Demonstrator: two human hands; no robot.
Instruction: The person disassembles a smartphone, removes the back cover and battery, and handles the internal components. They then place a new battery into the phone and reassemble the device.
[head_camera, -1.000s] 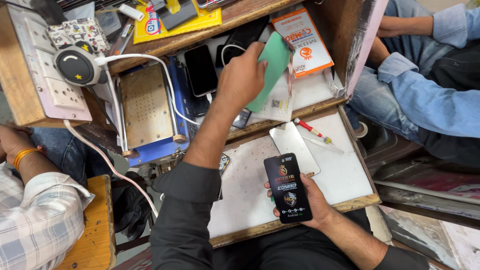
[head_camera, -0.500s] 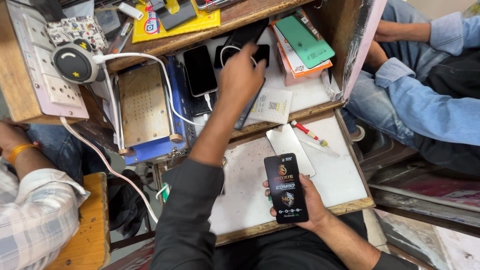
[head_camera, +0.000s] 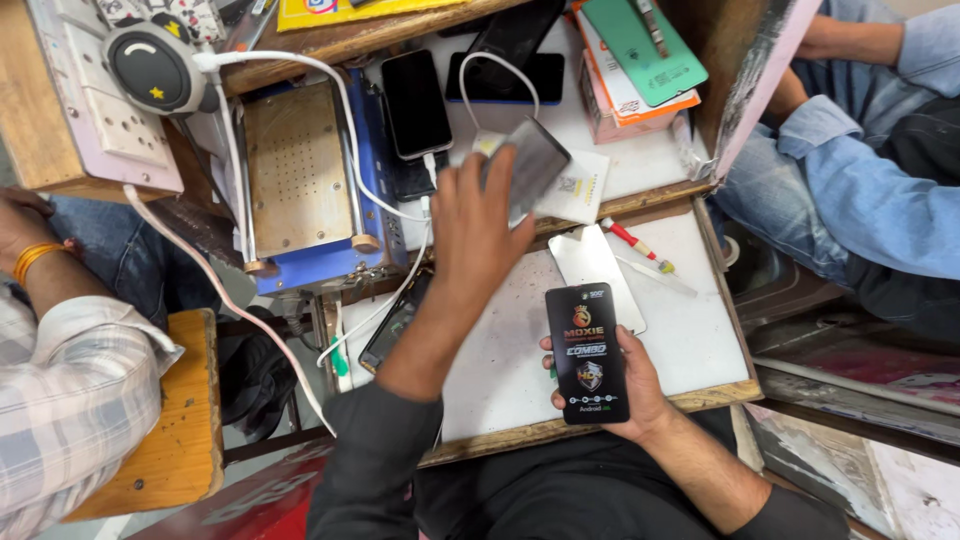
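We count two hands at work, left hand (head_camera: 480, 215) and right hand (head_camera: 625, 375). Phones or phone-like slabs: five, counting the grey phone (head_camera: 535, 165) and black packet (head_camera: 587, 352). One red-handled screwdriver (head_camera: 635, 245). One green mat (head_camera: 645, 45). One wall socket panel (head_camera: 100, 110).

Cluttered white worktop (head_camera: 700, 330) w/ wood edging, orange wooden stool (head_camera: 180, 440) left.
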